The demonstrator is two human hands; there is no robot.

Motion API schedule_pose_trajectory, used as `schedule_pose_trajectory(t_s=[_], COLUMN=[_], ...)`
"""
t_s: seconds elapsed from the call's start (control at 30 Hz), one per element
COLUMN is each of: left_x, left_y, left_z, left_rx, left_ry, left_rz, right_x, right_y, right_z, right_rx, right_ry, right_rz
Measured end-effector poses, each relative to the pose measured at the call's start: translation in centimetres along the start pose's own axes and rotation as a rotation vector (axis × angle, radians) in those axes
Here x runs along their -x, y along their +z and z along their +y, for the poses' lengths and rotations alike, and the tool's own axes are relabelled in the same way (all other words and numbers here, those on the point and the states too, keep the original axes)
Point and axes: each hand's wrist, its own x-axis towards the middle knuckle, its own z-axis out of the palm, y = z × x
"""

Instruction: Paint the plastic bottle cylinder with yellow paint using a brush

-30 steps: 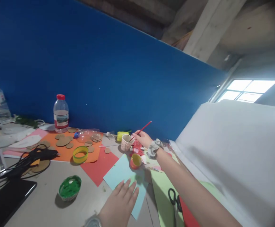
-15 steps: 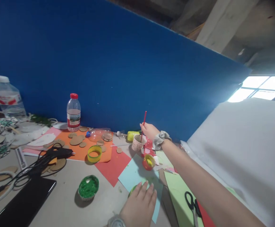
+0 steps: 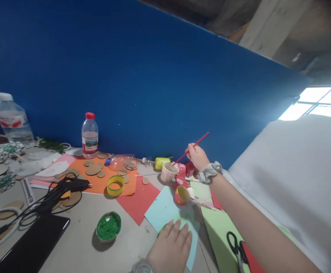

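Observation:
My right hand (image 3: 198, 156) pinches a thin red paintbrush (image 3: 195, 145), slanted so that its lower end dips into a pale pink textured cup (image 3: 168, 172). Fingers outstretched, my left hand (image 3: 172, 242) lies over light blue paper (image 3: 161, 206). A green edge (image 3: 162, 229) peeks out beside its fingers; most of that thing is hidden under the hand. Just beyond the left hand is a small red-and-yellow pot (image 3: 181, 195) with yellow inside. A small bowl of green paint (image 3: 109, 226) stands to the left.
Scissors (image 3: 236, 248) lie on green paper at the right. Left are a black phone (image 3: 34, 242), a corded glue gun (image 3: 74, 184), a yellow tape roll (image 3: 115, 185) and cardboard discs (image 3: 94, 169). A red-capped bottle (image 3: 90, 138) stands near the blue partition (image 3: 125, 76).
My right hand has shifted right, and the paintbrush has gone from nearly upright to a strong slant, its tip still at the cup. The left hand stays over the blue paper.

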Motion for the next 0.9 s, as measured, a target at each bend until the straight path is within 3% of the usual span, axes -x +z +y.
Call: schedule_pose_trajectory(t_s=[0.23,0.47,0.63,0.9], left_x=[-0.1,-0.2,-0.7,-1.4], left_y=[0.3,1.4,2.6,4.6], left_z=[-0.2,-0.7,-1.2,-1.8], left_rx=[0.007,-0.031,-0.116,-0.228], left_ry=[0.003,0.03,0.059,0.084], left_rz=[0.003,0.073,0.142,0.232], right_x=[1.5,2.3,3.5,3.6], right_y=[-1.2,1.2,2.6,2.8], right_z=[2.5,1.4,0.7,-0.5], right_rx=[-0.041,-0.014,0.019,0.05], right_ry=[0.029,-0.015,-0.066,-0.09], right_rz=[0.047,-0.115,-0.053,-0.015])
